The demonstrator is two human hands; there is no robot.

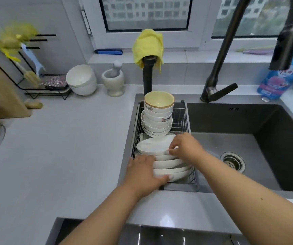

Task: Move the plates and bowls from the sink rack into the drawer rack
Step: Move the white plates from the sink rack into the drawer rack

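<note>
**Both hands on the plates in the sink rack**

We are at the pick-up step. The wire sink rack (182,119) sits in the left part of the dark sink (248,138), and it is full: a stack of bowls (157,121) stands at its far end, topped by a cream-lined one, and a row of white plates (167,163) leans on edge at its near end.

Our left hand (142,171) wraps the left rims of the nearest plates, thumb pressed against the front one, fingers hidden behind. Our right hand (186,146) reaches in from the right, its fingers (173,151) pinching the upper rim of a plate further back. Both hands are closed on the plates, which rest in the rack, not yet lifted.

The drawer rack is not clearly in view; only a dark glossy edge (142,234) shows below the counter (71,147) near us.

Next, we judge, comes gathering a manageable group, squeezing it evenly from both sides, and lifting straight up, clear of the wires, without knocking the bowl stack.
</note>
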